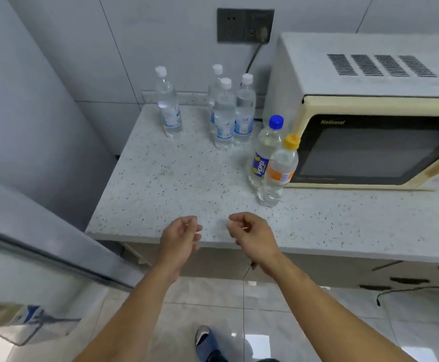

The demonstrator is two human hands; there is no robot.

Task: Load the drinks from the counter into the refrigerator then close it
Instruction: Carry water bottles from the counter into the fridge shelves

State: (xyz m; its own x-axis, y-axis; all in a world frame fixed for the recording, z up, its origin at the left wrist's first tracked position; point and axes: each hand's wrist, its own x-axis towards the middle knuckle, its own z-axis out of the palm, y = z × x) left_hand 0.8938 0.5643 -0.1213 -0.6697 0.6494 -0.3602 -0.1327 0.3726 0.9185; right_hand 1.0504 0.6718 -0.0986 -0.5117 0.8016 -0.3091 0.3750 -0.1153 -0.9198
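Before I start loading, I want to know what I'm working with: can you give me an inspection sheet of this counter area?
Surface: speckled counter, no spills seen.
Job's things: four white-capped water bottles upright near the wall; Pepsi bottle and orange-capped bottle upright beside the microwave.
Clutter: nothing seen.
Hands: left hand and right hand over the counter's front edge, fingers loosely curled, holding nothing.
Cables: black cord plugged into the wall socket.
Surroundings: microwave at right; refrigerator door open at left.
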